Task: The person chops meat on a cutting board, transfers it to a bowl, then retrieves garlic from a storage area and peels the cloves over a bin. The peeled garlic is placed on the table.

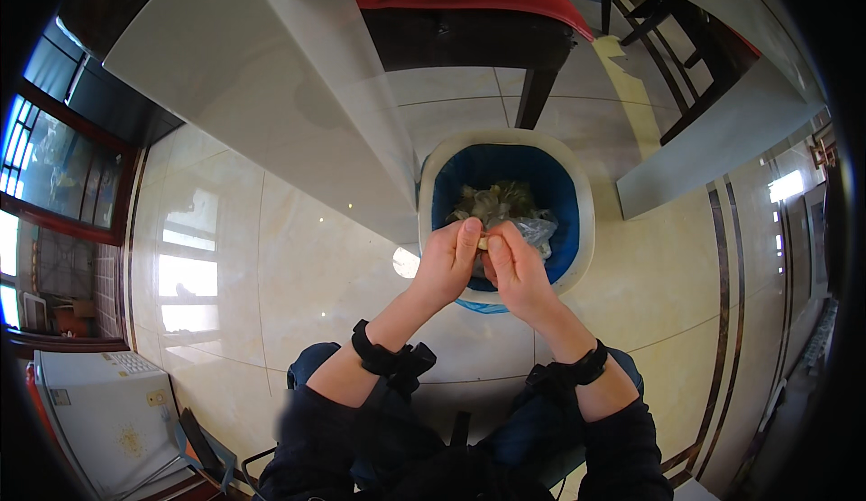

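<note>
My left hand [448, 255] and my right hand [517, 261] meet above a waste bin, thumbs side by side. Between their fingertips they pinch a small pale yellowish piece [482, 242], mostly hidden by the fingers; I cannot tell exactly what it is. Below them stands the bin, with a cream rim [583, 230] and a dark blue liner [558, 183] inside. Clear crumpled plastic [534, 230] and pale brownish scraps [504, 195] lie in it, partly covered by my hands. Each wrist wears a black strap.
A glossy pale panel [270, 95] rises to the bin's left, and another pale panel [710, 142] stands to its right. Beyond is a dark chair [473, 37] with a red-edged seat. A white appliance [108, 420] stands at lower left on the tiled floor [230, 230].
</note>
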Demonstrator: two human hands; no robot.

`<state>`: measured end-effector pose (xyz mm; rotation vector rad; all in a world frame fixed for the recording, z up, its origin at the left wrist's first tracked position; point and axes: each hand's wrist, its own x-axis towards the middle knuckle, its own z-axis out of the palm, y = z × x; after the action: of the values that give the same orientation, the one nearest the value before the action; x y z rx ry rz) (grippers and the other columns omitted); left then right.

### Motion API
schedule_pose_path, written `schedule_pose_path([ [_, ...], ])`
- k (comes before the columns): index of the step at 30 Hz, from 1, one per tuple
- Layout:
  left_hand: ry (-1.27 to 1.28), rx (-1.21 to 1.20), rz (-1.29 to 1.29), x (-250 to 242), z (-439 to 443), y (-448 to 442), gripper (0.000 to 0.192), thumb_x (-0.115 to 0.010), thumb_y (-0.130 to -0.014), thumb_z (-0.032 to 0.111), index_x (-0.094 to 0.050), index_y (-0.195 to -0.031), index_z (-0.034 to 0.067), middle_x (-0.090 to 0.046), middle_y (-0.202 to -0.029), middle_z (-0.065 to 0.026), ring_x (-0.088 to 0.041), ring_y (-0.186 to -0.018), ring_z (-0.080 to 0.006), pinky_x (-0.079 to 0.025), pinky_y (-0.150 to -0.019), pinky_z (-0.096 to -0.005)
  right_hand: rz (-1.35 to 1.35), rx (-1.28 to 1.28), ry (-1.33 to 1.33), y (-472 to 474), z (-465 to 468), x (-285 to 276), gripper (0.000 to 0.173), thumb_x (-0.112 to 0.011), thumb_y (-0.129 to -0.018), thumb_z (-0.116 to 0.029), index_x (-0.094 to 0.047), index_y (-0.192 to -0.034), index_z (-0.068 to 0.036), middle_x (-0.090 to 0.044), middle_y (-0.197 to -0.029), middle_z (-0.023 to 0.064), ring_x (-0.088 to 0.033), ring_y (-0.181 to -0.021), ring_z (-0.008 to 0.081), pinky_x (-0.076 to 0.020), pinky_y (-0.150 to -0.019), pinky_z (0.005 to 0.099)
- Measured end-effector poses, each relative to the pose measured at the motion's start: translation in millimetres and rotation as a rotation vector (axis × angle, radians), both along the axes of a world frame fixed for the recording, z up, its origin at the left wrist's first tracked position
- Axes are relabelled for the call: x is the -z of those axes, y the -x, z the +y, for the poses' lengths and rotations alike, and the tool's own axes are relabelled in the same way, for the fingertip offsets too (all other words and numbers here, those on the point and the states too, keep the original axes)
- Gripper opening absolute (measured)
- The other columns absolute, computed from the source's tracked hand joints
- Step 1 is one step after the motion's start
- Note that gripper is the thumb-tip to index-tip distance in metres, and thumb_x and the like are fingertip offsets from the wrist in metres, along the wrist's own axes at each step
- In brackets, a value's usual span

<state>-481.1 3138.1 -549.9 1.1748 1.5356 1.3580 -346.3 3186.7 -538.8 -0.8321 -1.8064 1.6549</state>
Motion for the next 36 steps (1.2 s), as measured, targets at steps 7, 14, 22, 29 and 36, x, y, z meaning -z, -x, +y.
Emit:
schedule_pose_path([
  [7,0.026,0.005,0.018,0.1,-2.2,2.3,0.041,-0.040,-0.100,0.031,-0.052,-0.077,-0.001,-0.050,-0.065,-0.0117,-0.045,-0.058,-0.0223,-0.039,-0.055,-0.0337,0.069,-0.066,0.240,-0.4,2.5,-0.7,0.020,-0.039,-0.100,-0.024,-0.047,-0.095,-0.006,-0.045,-0.066,-0.0007,-0.040,-0.056,0.0075,-0.0340,-0.051,0.0233],
  [14,0.009,0.026,-0.008,-6.8,0.0,2.6,0.028,-0.045,-0.099,0.023,-0.051,-0.084,0.000,-0.051,-0.070,-0.0105,-0.045,-0.060,-0.0196,-0.039,-0.057,-0.0308,0.050,0.002,0.167,-1.2,5.4,1.9,0.020,-0.041,-0.100,-0.025,-0.047,-0.097,-0.006,-0.048,-0.067,0.0027,-0.044,-0.056,0.0118,-0.0370,-0.050,0.0262],
  [22,-0.049,-0.013,0.103,-13.3,1.9,-0.2,0.008,-0.049,-0.095,0.008,-0.052,-0.097,0.001,-0.051,-0.074,-0.0013,-0.045,-0.066,-0.0063,-0.038,-0.057,-0.0213,-0.189,0.244,-0.478,-5.3,13.5,2.3,0.012,-0.049,-0.096,-0.015,-0.049,-0.101,-0.004,-0.057,-0.075,0.0152,-0.058,-0.065,0.0294,-0.0452,-0.058,0.0310],
  [29,0.054,0.006,0.138,-18.6,1.8,4.0,0.008,-0.058,-0.086,0.007,-0.053,-0.091,0.003,-0.056,-0.067,-0.0065,-0.052,-0.055,-0.0146,-0.041,-0.053,-0.0270,-0.216,0.226,-0.612,-5.2,13.8,3.6,0.012,-0.053,-0.093,-0.012,-0.050,-0.100,-0.004,-0.060,-0.082,0.0169,-0.060,-0.070,0.0347,-0.0476,-0.058,0.0345],
  [36,0.019,-0.080,0.311,-16.4,-0.5,3.0,0.009,-0.059,-0.081,0.007,-0.052,-0.086,0.005,-0.056,-0.064,-0.0076,-0.055,-0.055,-0.0214,-0.042,-0.052,-0.0300,-0.165,0.231,-0.659,-3.9,9.4,1.5,0.011,-0.054,-0.092,-0.012,-0.050,-0.099,-0.004,-0.059,-0.082,0.0163,-0.059,-0.069,0.0361,-0.0480,-0.057,0.0375],
])
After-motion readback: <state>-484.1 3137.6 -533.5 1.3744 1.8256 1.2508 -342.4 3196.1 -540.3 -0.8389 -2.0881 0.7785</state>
